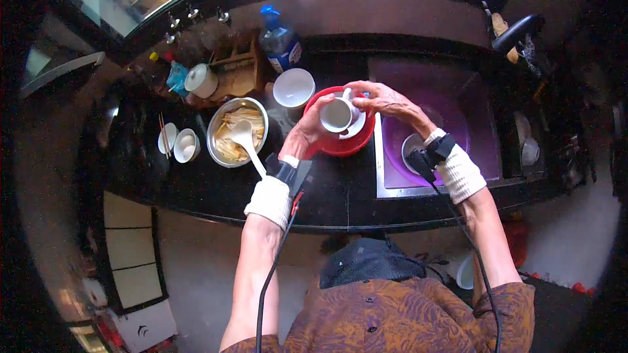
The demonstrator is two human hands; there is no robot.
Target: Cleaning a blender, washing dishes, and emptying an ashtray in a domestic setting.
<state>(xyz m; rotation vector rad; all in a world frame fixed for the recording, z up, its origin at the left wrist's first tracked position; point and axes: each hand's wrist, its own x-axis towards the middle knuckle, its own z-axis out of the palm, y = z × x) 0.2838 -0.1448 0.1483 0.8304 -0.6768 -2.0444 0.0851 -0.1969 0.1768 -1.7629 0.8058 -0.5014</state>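
Note:
Over a red plastic basin [335, 148], a white mug [336, 114] is held tilted between both hands. My left hand [314, 125] grips its near left side, with the thumb along the rim. My right hand [380, 100] has its fingers at the handle and the right side. Under the mug, a white dish [355, 126] shows in part inside the basin. To the left, a metal bowl [211, 139] holds pale yellowish food strips and a white ladle [243, 135]. Behind it stands a white bowl [294, 88].
Right of the basin is a sink [387, 192] with a purple basin [392, 157] and a bowl [411, 148] in it. Small white bowls [187, 145], chopsticks [164, 132], a lidded pot [201, 81] and a blue pump bottle [280, 46] stand at the left and back.

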